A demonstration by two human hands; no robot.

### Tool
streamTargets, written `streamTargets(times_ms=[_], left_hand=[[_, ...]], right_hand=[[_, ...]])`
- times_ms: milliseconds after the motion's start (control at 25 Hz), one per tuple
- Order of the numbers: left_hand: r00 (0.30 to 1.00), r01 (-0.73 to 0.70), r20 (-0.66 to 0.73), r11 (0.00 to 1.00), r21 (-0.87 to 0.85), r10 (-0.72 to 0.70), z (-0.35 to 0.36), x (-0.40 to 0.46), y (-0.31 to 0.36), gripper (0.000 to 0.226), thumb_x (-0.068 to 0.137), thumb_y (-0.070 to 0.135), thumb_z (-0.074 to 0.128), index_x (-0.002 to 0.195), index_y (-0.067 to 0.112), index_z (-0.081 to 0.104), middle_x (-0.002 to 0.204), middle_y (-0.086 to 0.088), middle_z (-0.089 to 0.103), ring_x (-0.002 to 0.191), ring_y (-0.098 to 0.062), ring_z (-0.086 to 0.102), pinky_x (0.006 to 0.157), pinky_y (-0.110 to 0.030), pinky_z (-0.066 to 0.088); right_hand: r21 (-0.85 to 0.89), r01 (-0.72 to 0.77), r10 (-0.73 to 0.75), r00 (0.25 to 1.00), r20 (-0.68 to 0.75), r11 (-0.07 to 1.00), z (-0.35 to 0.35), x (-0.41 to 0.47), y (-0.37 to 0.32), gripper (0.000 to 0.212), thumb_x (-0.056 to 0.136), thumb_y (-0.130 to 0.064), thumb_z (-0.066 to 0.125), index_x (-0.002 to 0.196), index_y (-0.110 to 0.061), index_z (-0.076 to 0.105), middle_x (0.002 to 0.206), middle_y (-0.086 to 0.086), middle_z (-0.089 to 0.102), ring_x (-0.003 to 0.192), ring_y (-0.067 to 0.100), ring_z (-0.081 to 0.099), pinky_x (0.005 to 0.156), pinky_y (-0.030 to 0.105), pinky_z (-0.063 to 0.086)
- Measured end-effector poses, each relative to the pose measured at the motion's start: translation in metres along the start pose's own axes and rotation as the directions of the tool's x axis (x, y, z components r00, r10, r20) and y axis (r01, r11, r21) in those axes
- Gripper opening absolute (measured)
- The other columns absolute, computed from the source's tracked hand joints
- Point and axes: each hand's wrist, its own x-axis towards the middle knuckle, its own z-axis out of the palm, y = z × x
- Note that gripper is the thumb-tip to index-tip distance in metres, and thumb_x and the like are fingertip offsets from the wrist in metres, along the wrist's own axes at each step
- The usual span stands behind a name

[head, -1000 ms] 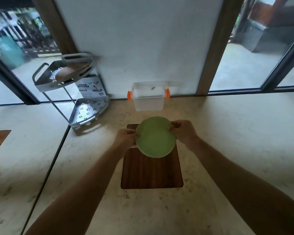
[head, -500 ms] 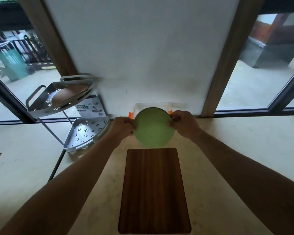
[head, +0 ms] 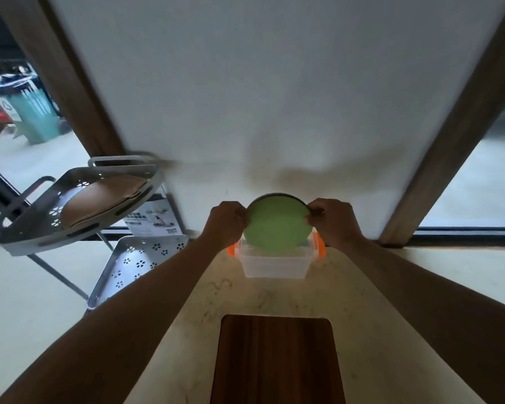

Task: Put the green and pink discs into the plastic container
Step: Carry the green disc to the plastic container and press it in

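A round green disc (head: 276, 225) is held upright between both hands, its lower edge dipping into the open top of the clear plastic container (head: 274, 265) with orange side clips. My left hand (head: 226, 224) pinches the disc's left rim and my right hand (head: 331, 221) pinches its right rim. A dark edge shows behind the disc's top rim; I cannot tell whether it is a second disc. No pink disc can be made out. The container stands on the pale counter against the white wall.
A dark wooden cutting board (head: 276, 360) lies on the counter near me. A two-tier metal corner rack (head: 79, 205) stands at the left, with a brown item on its upper shelf and a printed box (head: 152, 218) behind it. Windows flank the wall.
Both hands have carried the green disc forward from above the cutting board to the container, and its lower edge now sits inside the container's opening.
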Motion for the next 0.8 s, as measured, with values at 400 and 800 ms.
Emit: streamTargets(times_ms=[400, 800], left_hand=[[0.999, -0.011, -0.039, 0.999, 0.037, 0.013, 0.063, 0.069, -0.056, 0.016, 0.077, 0.004, 0.070, 0.086, 0.014, 0.080, 0.089, -0.003, 0.079, 0.087, -0.020, 0.071, 0.081, -0.023, 0.047], [0.999, -0.027, -0.026, 0.973, 0.227, 0.034, 0.098, 0.083, -0.076, 0.016, 0.082, 0.014, 0.065, 0.094, 0.015, 0.076, 0.097, -0.002, 0.078, 0.092, -0.027, 0.069, 0.086, -0.038, 0.052]], right_hand=[[-0.022, -0.085, 0.086, 0.994, 0.072, 0.996, 0.075, 0.058, 0.059, 0.016, 0.079, -0.018, 0.075, 0.094, -0.022, 0.078, 0.092, 0.001, 0.077, 0.090, 0.021, 0.069, 0.084, 0.036, 0.054], [-0.157, -0.101, 0.105, 0.994, 0.022, 0.982, 0.108, 0.061, 0.083, 0.019, 0.080, -0.029, 0.075, 0.099, -0.029, 0.074, 0.092, -0.003, 0.076, 0.087, 0.026, 0.068, 0.073, 0.033, 0.054]])
